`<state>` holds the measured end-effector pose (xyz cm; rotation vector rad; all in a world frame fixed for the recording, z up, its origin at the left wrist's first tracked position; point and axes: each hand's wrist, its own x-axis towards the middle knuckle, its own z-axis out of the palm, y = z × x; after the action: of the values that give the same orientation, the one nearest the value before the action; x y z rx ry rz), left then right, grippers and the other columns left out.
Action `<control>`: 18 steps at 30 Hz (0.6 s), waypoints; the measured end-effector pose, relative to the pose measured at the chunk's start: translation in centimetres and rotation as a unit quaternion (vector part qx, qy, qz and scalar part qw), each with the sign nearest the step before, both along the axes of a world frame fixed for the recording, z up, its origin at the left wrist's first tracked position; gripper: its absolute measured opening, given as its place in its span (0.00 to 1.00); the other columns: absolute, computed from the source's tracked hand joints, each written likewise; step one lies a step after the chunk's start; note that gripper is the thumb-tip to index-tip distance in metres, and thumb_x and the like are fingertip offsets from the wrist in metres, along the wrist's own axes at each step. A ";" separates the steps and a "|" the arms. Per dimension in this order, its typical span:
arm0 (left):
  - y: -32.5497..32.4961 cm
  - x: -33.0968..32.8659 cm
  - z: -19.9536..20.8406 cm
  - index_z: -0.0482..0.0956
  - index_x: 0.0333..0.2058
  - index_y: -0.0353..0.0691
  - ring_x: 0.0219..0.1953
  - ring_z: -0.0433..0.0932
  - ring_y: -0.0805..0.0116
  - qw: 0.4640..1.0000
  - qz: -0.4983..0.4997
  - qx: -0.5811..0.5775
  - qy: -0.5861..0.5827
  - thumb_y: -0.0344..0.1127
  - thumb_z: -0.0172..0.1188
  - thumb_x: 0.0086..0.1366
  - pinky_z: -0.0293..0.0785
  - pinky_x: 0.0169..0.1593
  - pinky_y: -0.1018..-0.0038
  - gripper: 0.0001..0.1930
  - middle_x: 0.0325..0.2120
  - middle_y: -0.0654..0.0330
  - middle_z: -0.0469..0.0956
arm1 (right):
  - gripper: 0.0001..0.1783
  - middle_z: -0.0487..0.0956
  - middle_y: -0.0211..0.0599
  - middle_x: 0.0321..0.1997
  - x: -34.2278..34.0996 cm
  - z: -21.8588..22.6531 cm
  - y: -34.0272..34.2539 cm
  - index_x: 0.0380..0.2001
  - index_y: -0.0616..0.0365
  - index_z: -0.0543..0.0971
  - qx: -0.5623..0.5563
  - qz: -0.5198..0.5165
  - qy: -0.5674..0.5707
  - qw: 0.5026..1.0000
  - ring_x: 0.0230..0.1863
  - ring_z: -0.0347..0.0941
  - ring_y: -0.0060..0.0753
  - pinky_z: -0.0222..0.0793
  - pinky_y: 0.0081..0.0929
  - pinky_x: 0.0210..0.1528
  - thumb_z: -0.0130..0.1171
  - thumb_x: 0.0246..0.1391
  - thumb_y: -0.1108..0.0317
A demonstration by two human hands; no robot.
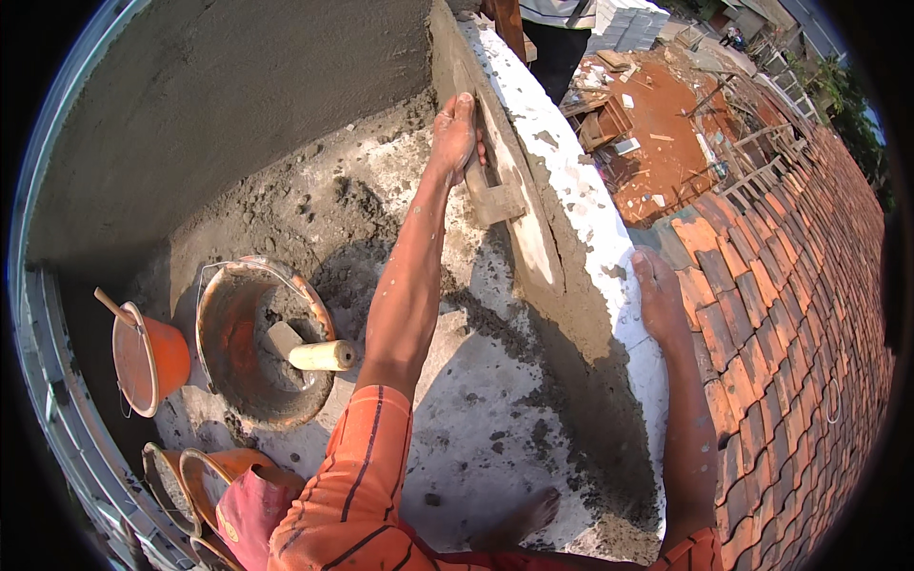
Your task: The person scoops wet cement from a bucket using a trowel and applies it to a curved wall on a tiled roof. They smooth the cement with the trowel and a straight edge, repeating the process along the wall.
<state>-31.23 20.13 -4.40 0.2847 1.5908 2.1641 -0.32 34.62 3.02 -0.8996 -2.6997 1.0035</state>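
Observation:
My left hand [457, 138] is wrapped round the handle of a long wooden plastering float [533, 249]. The float lies along the inner face of a low wall [592, 243], where wet grey mortar [581, 319] is spread. White blocks speckled with mortar form the wall's top. My right hand [653, 285] rests on that top by its outer edge, fingers lying forward and holding nothing I can see. To the left of my left forearm stands a mortar-caked bucket [214, 328]. In it sits a trowel with a pale round handle [322, 356].
A small orange bucket [164, 357] and more buckets [228, 462] stand at left. Loose mortar [333, 205] litters the floor beside a plastered wall [238, 105]. Right of the low wall slopes a tiled roof [781, 314]. Another person [557, 38] is at the far end; my bare foot [533, 514] is below.

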 end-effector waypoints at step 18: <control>-0.3 2.4 -12.1 0.64 0.55 0.44 0.09 0.64 0.74 0.981 0.008 -0.033 -0.189 0.60 0.42 0.68 0.68 0.12 0.73 0.28 0.13 0.64 0.64 | 0.27 0.77 0.53 0.41 -0.6 0.2 -0.7 0.44 0.64 0.75 0.026 0.022 -0.018 0.999 0.45 0.72 0.54 0.64 0.39 0.50 0.38 0.65 0.50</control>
<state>-28.83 19.79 -16.48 -0.1543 1.4453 2.0226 -0.87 33.94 3.18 -0.8592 -2.7731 0.9299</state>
